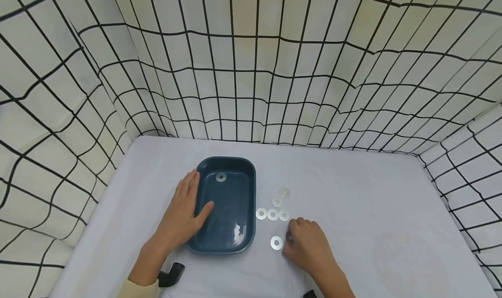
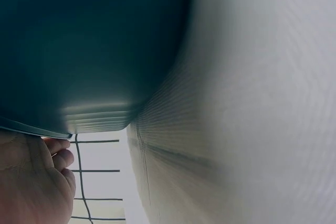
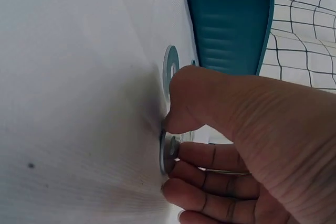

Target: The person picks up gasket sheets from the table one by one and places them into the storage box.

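A dark teal tray (image 1: 225, 211) lies on the white cloth, with one metal washer (image 1: 221, 177) inside near its far end. My left hand (image 1: 178, 217) rests along the tray's left rim, fingers fairly straight and thumb reaching over the edge; in the left wrist view its fingers (image 2: 62, 156) show beside the rim. Right of the tray, my right hand (image 1: 310, 245) pinches a washer (image 3: 167, 153) between thumb and fingers at the cloth. Another flat washer (image 1: 276, 243) lies just left of that hand.
Several more washers (image 1: 272, 215) lie on the cloth between the tray and the right hand. Walls of white cloth with a black grid net (image 1: 255, 84) surround the table (image 1: 353, 189). A black curved object (image 1: 171, 275) shows at the left wrist.
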The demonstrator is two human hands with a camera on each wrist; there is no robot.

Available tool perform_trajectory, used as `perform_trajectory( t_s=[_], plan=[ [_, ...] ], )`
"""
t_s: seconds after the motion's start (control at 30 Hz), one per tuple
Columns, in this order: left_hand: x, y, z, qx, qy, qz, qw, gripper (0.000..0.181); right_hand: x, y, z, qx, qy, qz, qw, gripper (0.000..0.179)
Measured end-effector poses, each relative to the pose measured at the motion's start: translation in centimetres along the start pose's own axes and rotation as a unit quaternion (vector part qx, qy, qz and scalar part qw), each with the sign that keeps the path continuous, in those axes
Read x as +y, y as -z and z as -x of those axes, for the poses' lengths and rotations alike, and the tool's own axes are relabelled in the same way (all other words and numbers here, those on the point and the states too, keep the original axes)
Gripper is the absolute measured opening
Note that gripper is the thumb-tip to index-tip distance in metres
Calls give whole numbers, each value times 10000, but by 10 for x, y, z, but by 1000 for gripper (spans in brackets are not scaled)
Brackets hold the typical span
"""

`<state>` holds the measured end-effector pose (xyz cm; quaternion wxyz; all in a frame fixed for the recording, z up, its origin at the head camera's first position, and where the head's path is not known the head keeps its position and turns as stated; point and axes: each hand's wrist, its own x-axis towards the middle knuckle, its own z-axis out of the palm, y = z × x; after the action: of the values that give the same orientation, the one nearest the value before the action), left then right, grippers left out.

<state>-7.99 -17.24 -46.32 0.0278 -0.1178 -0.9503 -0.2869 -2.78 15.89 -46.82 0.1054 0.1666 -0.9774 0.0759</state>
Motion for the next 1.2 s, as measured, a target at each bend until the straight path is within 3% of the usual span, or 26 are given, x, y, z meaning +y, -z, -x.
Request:
perform_trajectory(
  t_s=[0.3,0.53,0.67,1.03,1.2],
  plan=[
    [-2,-1,-1,-110,108,-48,9999,92,7,-5,-2,193,183,-268,9993,20],
    [-1,0,0,-54,41,-26,10000,92,15,-6,-2,-170,-219,-639,9976,16],
    [-1,-1,0,-26,39,13,10000,91,22,-7,-1,-140,-306,-748,9966,15],
    [0,0,1,-44,61,-1,10000,92,25,-5,-10,445,202,-827,9954,19],
    [-2,0,1,-19,73,-1,10000,92,23,-2,-18,382,219,-912,9949,21]
  ],
)
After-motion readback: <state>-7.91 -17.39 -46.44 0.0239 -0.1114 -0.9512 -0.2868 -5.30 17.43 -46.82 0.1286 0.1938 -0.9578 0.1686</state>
